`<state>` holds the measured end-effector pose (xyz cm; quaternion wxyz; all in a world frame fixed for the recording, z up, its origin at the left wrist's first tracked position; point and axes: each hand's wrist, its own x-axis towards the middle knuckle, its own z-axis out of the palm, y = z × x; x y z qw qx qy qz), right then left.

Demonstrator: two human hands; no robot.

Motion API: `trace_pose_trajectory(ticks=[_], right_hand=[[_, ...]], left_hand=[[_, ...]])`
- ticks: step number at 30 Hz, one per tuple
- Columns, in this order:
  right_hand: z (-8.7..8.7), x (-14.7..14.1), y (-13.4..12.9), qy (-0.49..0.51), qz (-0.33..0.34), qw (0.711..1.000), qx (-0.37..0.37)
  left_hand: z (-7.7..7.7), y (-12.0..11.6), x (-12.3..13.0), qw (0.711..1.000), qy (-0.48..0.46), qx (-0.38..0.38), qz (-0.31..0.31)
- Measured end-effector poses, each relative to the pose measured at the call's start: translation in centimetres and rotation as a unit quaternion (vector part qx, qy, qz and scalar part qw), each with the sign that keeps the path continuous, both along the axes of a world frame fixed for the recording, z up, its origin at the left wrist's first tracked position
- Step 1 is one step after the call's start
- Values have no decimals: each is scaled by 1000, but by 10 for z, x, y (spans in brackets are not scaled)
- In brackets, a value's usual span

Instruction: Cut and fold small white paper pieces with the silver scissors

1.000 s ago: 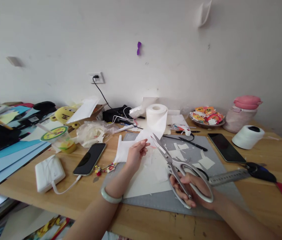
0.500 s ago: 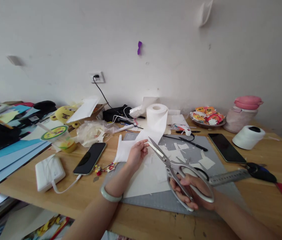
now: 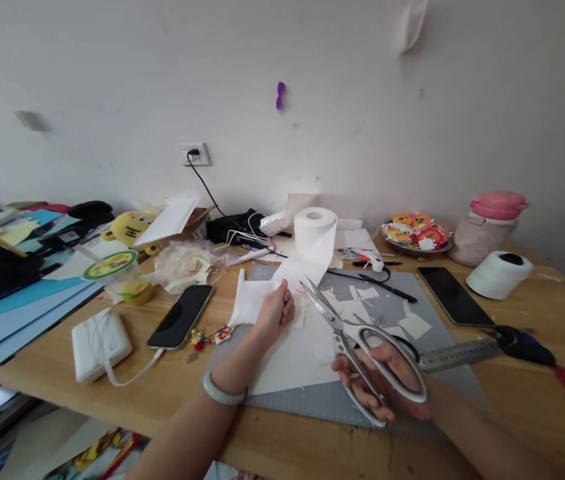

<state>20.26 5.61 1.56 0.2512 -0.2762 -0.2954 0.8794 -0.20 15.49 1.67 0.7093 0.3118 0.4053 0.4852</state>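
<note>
My right hand (image 3: 382, 380) has its fingers in the handles of the metal scissors (image 3: 335, 319). The blades point up and left, slightly parted, with the tips close to my left hand (image 3: 276, 311). That hand is curled closed, and whatever it may hold is hidden in the fingers. Beneath both hands lies a white paper sheet (image 3: 282, 370) on a grey cutting mat (image 3: 307, 403). Small paper scraps (image 3: 415, 325) are strewn right of the blades. Behind my left hand, a strip of tissue runs from a standing tissue roll (image 3: 312, 233).
On the left are a charging phone (image 3: 181, 317), a white power bank (image 3: 101, 345) and a lidded cup (image 3: 122, 277). On the right sit a dark phone (image 3: 455, 295), a thread cone (image 3: 498, 275), a steel ruler (image 3: 459, 355) and a pink-lidded bottle (image 3: 487, 227).
My left hand has drawn its extended fingertips in from the blades and curled closed. The scissors' blades have parted slightly, and my right hand stays nearly in place.
</note>
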Motion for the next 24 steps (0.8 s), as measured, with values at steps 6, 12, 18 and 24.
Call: trace_pose_trajectory(ticks=[6,12,18,24], right_hand=[[-5,1,2,16,8,1000,-1],[-5,3,5,51,11,999,-8],[-2,7,8,69,8,997,-12],[-2,6,8,65,7,998,-15]], left_hand=[[3,2,3,999,-48,8,20],[2,3,1,998,-28,17,52],[0,6,0,999,17,22,32],[1,6,-1,1000,7,-5,17]])
